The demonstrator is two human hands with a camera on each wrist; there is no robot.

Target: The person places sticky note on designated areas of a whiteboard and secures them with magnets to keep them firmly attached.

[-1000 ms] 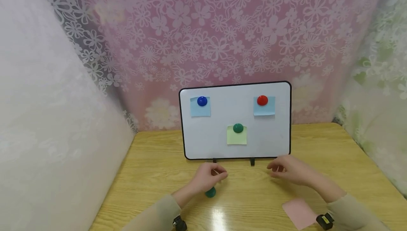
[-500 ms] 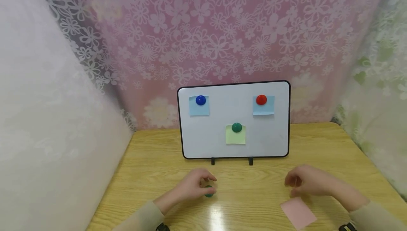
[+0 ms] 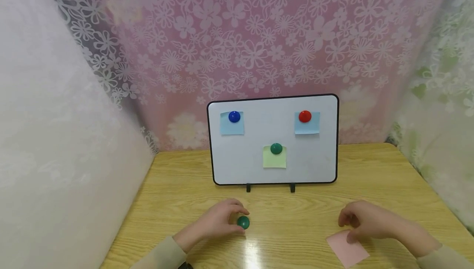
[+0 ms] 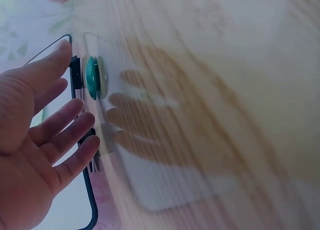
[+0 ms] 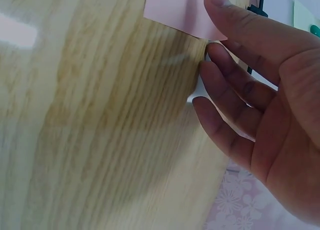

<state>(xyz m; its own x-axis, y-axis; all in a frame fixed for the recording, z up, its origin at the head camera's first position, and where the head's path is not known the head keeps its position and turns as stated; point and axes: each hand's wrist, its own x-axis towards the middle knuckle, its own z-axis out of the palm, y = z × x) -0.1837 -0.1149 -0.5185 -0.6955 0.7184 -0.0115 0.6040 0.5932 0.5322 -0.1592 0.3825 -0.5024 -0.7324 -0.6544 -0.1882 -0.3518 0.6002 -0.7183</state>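
Note:
On the table before my left hand [image 3: 219, 219] lies a round green magnet [image 3: 243, 222]. Thumb and fingers stand apart on either side of it; the left wrist view shows the fingers [image 4: 75, 122] spread, the magnet [image 4: 93, 78] beyond them. My right hand [image 3: 377, 221] hovers at a square pink sticky note [image 3: 346, 252], its thumb over the note's upper edge. In the right wrist view the fingers [image 5: 225, 130] are loosely bent with nothing between them, and the thumb tip overlaps the pink note [image 5: 175, 10]; whether it touches the paper I cannot tell.
A black-framed whiteboard [image 3: 244, 158] stands at the back on small black feet [image 3: 292, 187]. A blue magnet [image 3: 234, 117] and a red magnet [image 3: 305, 116] sit over light blue notes, another green magnet [image 3: 276, 148] over a light green note [image 3: 274, 161]. Floral curtains [image 3: 259, 55] surround the table.
Both hands have drawn back from near the whiteboard, toward the front and apart: the left to the loose green magnet, the right to the pink note. Magnet and note stay about where they were.

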